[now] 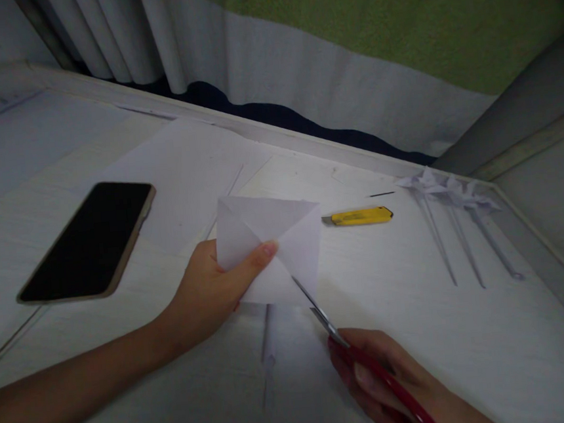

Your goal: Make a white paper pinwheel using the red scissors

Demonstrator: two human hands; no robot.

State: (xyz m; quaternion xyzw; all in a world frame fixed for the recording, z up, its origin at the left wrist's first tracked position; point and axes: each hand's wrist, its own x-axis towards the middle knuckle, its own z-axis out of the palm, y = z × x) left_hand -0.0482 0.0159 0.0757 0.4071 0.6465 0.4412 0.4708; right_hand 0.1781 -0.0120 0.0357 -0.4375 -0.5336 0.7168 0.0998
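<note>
Left hand (210, 290) fingers (258, 253) pinch a folded white paper square (277, 238) held just above the white table (471, 340). The right hand (389, 373), fingers wrapped in the handles of red-handled steel scissors (320, 313), sets the blades into the paper's edge at five o'clock. A clean cut likely needs taut paper. A yellow utility knife (359, 216) lies at three o'clock, a black smartphone (91, 238) at nine.

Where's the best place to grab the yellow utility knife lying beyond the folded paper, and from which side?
Pinch the yellow utility knife across its long edges at mid-body, coming from above. It lies flat on the table, lengthwise left to right, with the metal tip at its left end, so stay clear of that end.
</note>
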